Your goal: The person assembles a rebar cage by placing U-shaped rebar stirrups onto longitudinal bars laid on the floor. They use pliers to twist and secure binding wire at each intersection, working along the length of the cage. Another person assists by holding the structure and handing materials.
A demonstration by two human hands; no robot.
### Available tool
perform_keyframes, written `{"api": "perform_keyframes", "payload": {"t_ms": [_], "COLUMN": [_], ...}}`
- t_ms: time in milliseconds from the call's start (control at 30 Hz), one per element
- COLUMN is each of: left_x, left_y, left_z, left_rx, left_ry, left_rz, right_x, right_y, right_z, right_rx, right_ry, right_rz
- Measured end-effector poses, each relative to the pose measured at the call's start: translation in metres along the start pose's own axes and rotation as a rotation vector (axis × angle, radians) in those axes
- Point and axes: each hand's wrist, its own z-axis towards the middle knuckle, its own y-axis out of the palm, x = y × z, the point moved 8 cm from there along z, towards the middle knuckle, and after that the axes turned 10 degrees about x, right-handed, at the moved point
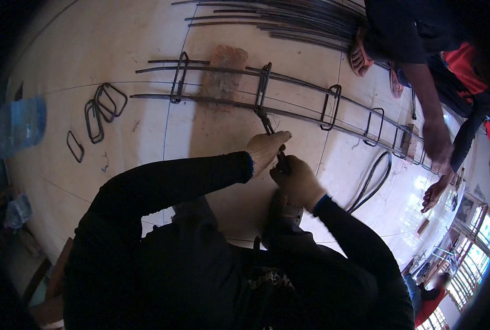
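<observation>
A long cage of steel reinforcing bars (297,113) lies across the floor, ringed by bent stirrups (263,82). Both my hands wear pale knit gloves. My left hand (266,151) is closed around dark pliers (266,124), whose tip meets the near bar beside a stirrup, where thin wire ends stick out. Lower and to the right, my right hand (300,181) is closed on the dark handle end of what looks like the same tool. The gloves hide most of the handles.
A reddish brick (226,66) props the cage's left part; another brick (410,140) is farther right. Loose stirrups (93,122) and a blue-tinted plastic container (22,126) are left. Bars (311,25) lie beyond. Right are a wire loop (372,181) and a co-worker's hand (436,144).
</observation>
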Motion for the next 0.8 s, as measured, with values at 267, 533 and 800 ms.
{"api": "perform_keyframes", "payload": {"t_ms": [267, 533, 800], "left_x": [-0.004, -0.002, -0.025], "left_y": [0.006, 0.003, -0.001], "left_z": [-0.002, -0.01, 0.001], "left_rx": [-0.03, -0.156, 0.074], "left_ry": [-0.06, -0.094, -0.102], "left_rz": [-0.186, -0.362, -0.291], "right_x": [0.025, 0.033, -0.011], "right_y": [0.008, 0.051, 0.027], "right_z": [-0.001, 0.013, -0.009], "right_rx": [-0.292, -0.495, 0.287], "right_ry": [-0.088, 0.026, -0.025], "right_rz": [0.605, 0.572, -0.017]}}
